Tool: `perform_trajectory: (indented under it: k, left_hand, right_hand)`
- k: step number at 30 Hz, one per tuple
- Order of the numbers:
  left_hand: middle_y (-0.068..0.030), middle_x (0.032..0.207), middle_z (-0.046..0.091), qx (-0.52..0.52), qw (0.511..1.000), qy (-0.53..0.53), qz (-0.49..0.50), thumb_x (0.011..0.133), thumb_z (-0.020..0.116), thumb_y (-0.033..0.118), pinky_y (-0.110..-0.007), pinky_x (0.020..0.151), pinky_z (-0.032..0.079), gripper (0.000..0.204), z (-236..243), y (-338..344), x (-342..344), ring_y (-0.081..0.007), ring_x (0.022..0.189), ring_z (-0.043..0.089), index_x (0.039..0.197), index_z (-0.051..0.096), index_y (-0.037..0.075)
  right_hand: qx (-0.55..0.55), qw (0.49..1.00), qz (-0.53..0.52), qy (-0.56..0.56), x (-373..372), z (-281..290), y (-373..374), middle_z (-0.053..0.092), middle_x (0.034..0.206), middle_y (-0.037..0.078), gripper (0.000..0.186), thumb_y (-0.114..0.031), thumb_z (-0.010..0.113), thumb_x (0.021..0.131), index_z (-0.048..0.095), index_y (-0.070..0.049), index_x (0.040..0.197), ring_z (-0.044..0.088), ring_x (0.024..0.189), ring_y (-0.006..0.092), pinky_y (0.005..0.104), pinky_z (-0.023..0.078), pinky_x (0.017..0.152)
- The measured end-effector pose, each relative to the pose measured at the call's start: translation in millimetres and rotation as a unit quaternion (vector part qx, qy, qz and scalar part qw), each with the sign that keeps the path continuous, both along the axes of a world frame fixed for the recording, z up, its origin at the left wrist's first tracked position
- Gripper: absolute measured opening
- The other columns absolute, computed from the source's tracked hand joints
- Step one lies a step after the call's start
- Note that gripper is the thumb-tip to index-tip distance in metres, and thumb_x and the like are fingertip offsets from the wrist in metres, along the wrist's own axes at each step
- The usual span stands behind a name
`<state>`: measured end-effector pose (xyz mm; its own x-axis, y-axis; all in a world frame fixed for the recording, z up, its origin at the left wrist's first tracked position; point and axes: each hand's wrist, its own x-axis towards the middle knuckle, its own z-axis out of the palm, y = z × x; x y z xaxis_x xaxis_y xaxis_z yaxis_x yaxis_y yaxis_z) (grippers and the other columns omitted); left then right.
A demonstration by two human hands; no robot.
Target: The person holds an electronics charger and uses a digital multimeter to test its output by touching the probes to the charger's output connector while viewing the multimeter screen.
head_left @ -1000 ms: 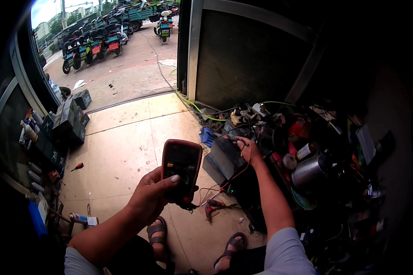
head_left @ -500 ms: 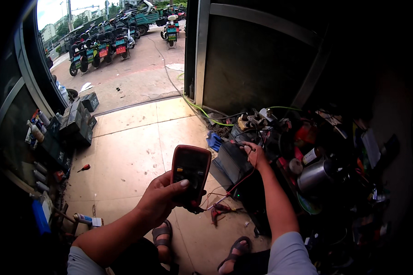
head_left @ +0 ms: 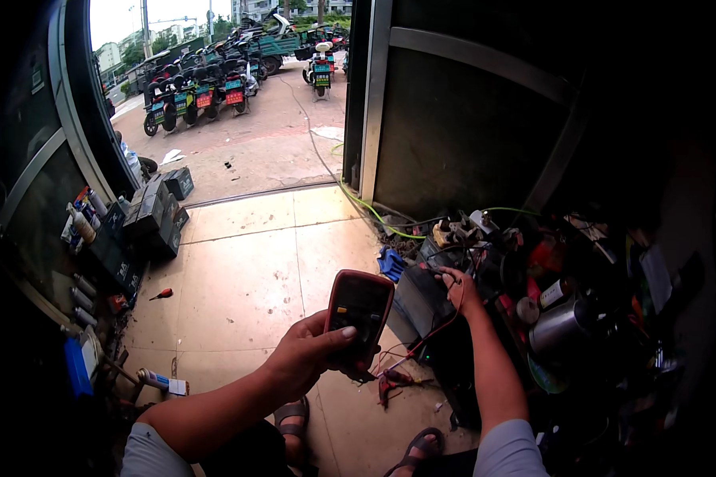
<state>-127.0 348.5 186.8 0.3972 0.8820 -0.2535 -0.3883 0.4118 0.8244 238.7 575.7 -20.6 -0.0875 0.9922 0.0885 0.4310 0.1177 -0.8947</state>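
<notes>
My left hand point(head_left: 304, 351) is wrapped round a red-edged, dark-faced multimeter point(head_left: 363, 305), its thumb lying across the front. The meter is held upright above the tiled floor. Over to the right, my right hand point(head_left: 463, 292) pinches a dark test probe point(head_left: 435, 269) at the top of a large dark battery point(head_left: 422, 292). Whether the fingers hold one probe or two, I cannot tell. A thin red test lead point(head_left: 429, 334) runs from that hand back toward the meter. Beneath it, a red-handled tool point(head_left: 391, 383) lies on the floor.
Heaped tools, cables and a metal pot point(head_left: 555, 327) crowd the right side. Blue gloves point(head_left: 391, 263) lie beside the battery. Along the left stand dark batteries point(head_left: 153, 215) and spray cans; a red screwdriver point(head_left: 162, 293) is on the floor. Parked scooters point(head_left: 207, 91) stand outside the doorway.
The whole view has shifted, so everything appears farther right and lower. Both hands keep their holds, the left on the multimeter, the right at the battery's top.
</notes>
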Motion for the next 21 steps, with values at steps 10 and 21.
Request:
perform_trajectory:
  k: [10,21]
  left_hand:
    - [-0.0179,0.129,0.069,-0.001,1.000,0.000,-0.006,0.099,0.072,0.028,-0.047,0.096,0.061,0.058,0.0,0.8,1.4,-0.0335,0.121,0.070,0.146,0.050,0.000]
    - [-0.0175,0.130,0.069,-0.002,1.000,0.024,0.010,0.098,0.072,0.033,-0.049,0.094,0.060,0.061,4.8,-0.7,1.8,-0.0354,0.120,0.070,0.146,0.051,0.000]
  right_hand:
    - [0.002,1.000,-0.001,0.000,0.7,2.3,-1.4,0.081,0.110,0.008,0.034,-0.021,0.060,0.109,0.067,-0.002,0.136,0.053,0.053,0.0073,0.0270,0.046,0.051]
    - [-0.013,1.000,-0.007,-0.003,-2.4,6.3,-3.7,0.081,0.112,0.008,0.034,-0.021,0.058,0.109,0.067,-0.002,0.136,0.053,0.054,0.0062,0.0257,0.046,0.051]
